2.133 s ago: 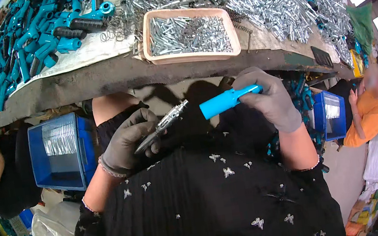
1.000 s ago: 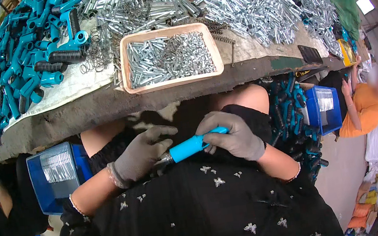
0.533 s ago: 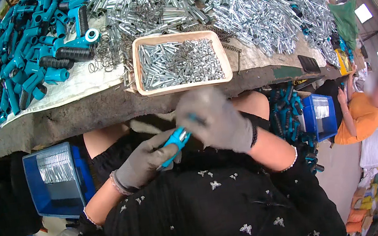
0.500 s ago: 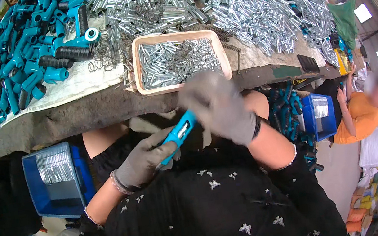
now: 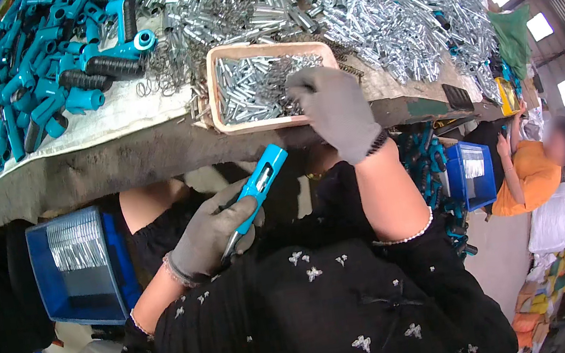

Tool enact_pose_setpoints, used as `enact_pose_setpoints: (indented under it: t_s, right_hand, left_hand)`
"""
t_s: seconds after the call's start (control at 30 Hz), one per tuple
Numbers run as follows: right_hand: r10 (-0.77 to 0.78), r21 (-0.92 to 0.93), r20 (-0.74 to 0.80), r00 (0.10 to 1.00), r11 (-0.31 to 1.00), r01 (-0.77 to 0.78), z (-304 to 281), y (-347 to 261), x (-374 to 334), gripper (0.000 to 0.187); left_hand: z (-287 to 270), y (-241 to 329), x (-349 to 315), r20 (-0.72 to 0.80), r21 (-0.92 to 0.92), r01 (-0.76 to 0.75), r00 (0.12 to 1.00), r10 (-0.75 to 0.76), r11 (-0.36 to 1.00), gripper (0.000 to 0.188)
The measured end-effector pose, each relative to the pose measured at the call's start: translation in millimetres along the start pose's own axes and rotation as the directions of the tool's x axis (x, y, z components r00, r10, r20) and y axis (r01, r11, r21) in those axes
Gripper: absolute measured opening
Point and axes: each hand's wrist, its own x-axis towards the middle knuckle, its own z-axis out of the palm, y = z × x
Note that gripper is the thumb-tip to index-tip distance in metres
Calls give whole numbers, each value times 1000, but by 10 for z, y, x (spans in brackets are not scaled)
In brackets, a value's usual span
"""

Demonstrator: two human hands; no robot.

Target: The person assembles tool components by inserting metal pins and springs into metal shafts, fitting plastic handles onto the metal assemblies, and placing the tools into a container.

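Note:
My left hand (image 5: 210,234), in a grey glove, is wrapped round a teal tool handle (image 5: 253,189) with a slot in its side and metal showing inside. The handle slants up to the right, with a metal piece jutting from its lower end. My right hand (image 5: 339,108), also gloved, is over the right side of a pale shallow tray (image 5: 258,126). Its fingers are curled down toward small metal pins and springs (image 5: 246,88) in the tray. The fingertips are partly hidden, and I cannot see what they pinch.
Teal handles (image 5: 33,73) heap at the far left of the bench (image 5: 102,164); shiny metal tubes (image 5: 384,27) pile behind and right. Blue crates (image 5: 85,302) (image 5: 474,197) stand below on both sides. A person in orange (image 5: 529,176) is at the right.
My right hand has left the handle's upper end and moved up and right to the tray. My left hand still holds the handle, now tilted more upright.

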Motion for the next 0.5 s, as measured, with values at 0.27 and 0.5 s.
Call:
enact_pose_setpoints:
  t_s: [0.27, 0.5]
  right_hand:
    - [-382, 335, -24, 924, 867, 368, 59, -200, -637, 11]
    - [-392, 354, -158, 906, 834, 423, 321, -246, -775, 12]
  left_hand:
    - [-11, -31, -14, -5, -67, 4, 1000, -5, 998, 47]
    - [-44, -94, -42, 11, -127, 11, 1000, -10, 992, 39]
